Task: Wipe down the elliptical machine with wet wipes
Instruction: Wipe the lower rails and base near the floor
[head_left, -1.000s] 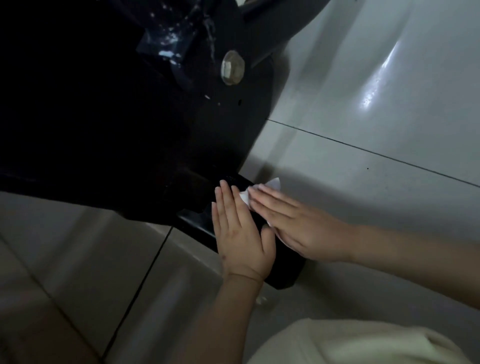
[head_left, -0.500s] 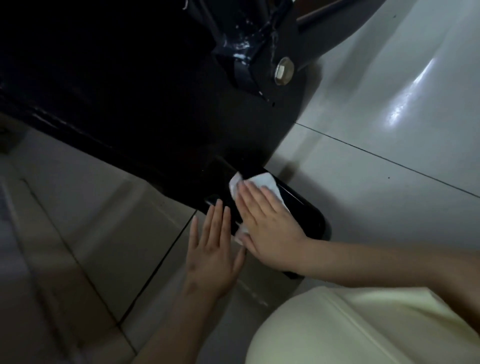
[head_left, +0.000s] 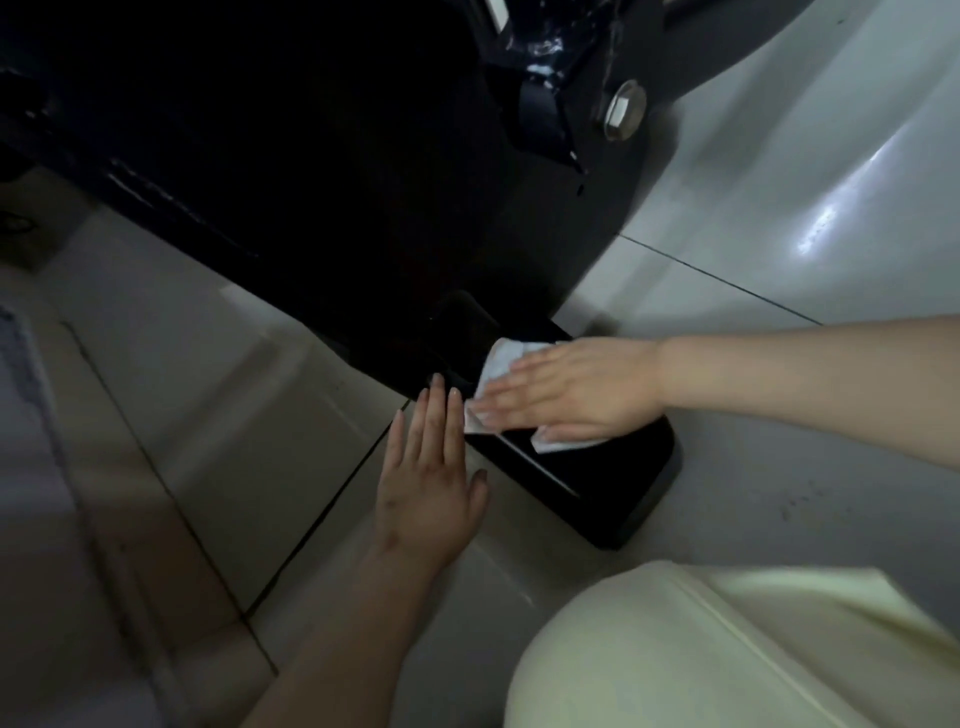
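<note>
Glossy floor tiles (head_left: 779, 182) lay open around the black elliptical base (head_left: 623, 483). A white wet wipe (head_left: 498, 358) sat atop it, pressed under the flat-fingered right grip (head_left: 576, 389). The left grip (head_left: 426, 478) was spread flat beside its edge.

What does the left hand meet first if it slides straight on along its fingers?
Probably the black base bar, right ahead of the left hand, beside the wet wipe; dim light hides any gap.
</note>
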